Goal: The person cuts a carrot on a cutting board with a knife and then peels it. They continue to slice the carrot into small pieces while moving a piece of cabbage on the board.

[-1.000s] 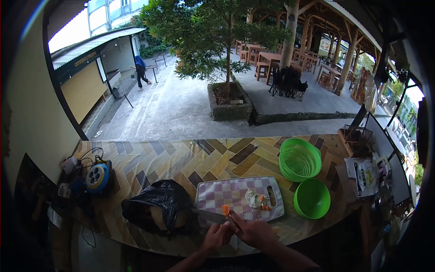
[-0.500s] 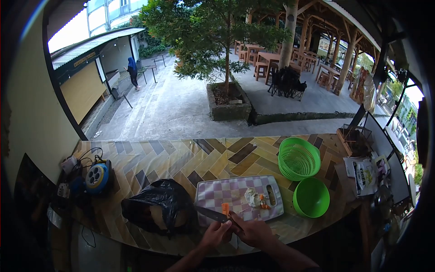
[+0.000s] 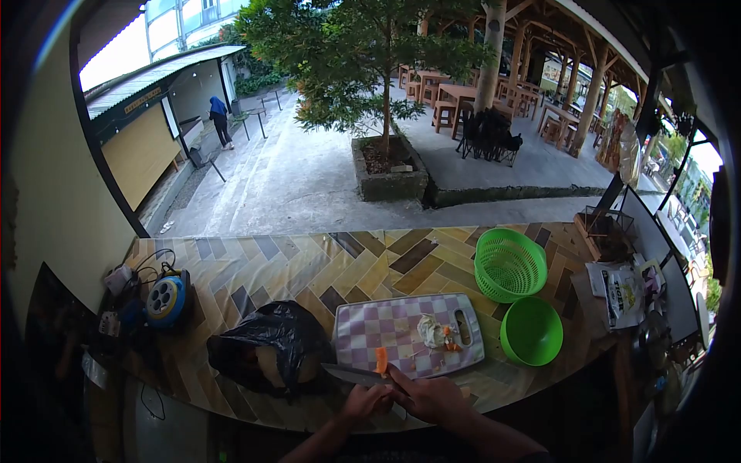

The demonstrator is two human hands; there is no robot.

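Fingers of the right hand (image 3: 423, 397) wrap the knife (image 3: 354, 374), the left hand (image 3: 366, 402) curled beside, its hold unclear.

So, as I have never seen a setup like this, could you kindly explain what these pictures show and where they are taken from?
There is no robot here, just a person wearing one camera on the head, which looks forward and down. At the bottom, the bare left hand and right hand are close together, with a knife and an orange piece held there; exactly which hand grips which is hard to tell. On the patterned table sit a black plastic bag, a checkered cutting board bearing a whitish lump and orange bits, a green basket with holes, and a green bowl. Beyond is a courtyard with a tree.
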